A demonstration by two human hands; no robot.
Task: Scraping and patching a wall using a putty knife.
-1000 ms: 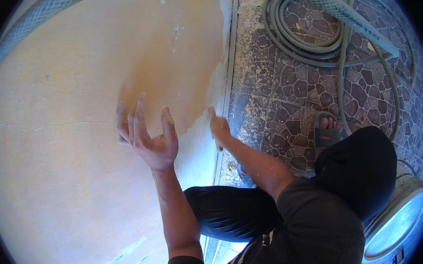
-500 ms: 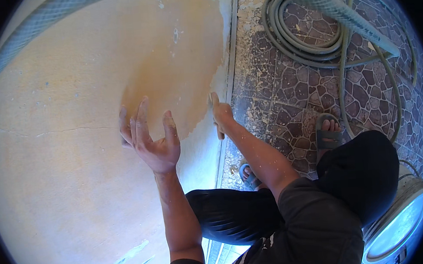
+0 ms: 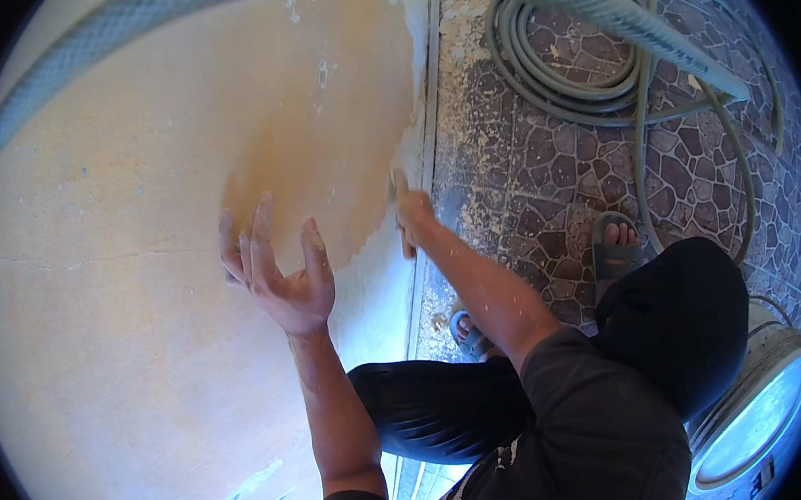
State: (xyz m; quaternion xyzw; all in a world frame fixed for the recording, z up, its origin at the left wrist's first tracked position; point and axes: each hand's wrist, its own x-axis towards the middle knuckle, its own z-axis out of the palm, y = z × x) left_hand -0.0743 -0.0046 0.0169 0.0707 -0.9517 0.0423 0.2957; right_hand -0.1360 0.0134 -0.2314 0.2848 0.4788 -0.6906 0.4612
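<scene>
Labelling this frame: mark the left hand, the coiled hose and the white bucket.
left hand (image 3: 282, 281): head view, on the palm, fingers spread against the wall.
coiled hose (image 3: 568, 90): head view, on the coil's lower loops.
white bucket (image 3: 756, 416): head view, on its pale inside.

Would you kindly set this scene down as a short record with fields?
Left hand: open, fingers spread, flat against the wall
Right hand: closed on a small tool, too hidden to identify, at the wall's lower edge
Wall: pale yellow, with a darker tan patch
Floor: stone-pattern tiles, paint flecks, coiled hose
Nearby: white bucket
</scene>
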